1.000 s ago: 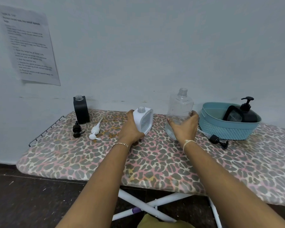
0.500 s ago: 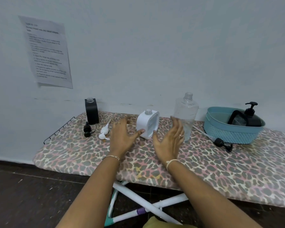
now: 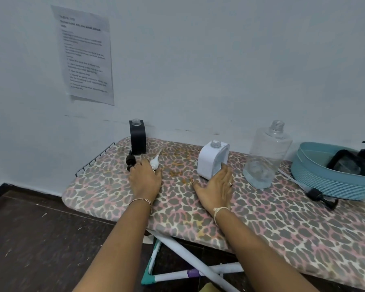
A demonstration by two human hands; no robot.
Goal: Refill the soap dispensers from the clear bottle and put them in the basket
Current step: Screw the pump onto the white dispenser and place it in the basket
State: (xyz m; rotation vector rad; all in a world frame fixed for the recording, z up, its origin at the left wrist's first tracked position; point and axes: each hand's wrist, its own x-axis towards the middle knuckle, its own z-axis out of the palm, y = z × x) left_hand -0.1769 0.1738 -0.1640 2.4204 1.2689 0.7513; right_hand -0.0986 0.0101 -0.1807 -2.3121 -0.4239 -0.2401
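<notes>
The white dispenser [image 3: 213, 160] is standing upright and uncapped on the leopard-print ironing board [image 3: 261, 218], its open neck facing up, which suits a bottle waiting for its pump to go back on. To the left of the white dispenser the left hand [image 3: 144, 178] is reaching for the white pump [image 3: 155, 163]; its fingers are spread loosely and lying over the pump's near end, so the grip is not closed on anything that I can see. The right hand [image 3: 216, 186] is resting open just in front of the white dispenser, fingertips touching or nearly touching its lower right corner, probably to steady it. Right of the white dispenser the clear bottle [image 3: 266, 157] is standing capless with only a little liquid in its base. Further right the blue basket [image 3: 329, 184] is already holding one black dispenser [image 3: 354, 163]. Far left of the white dispenser, the black dispenser body [image 3: 137, 137] is waiting open beside its black pump [image 3: 130, 162].
</notes>
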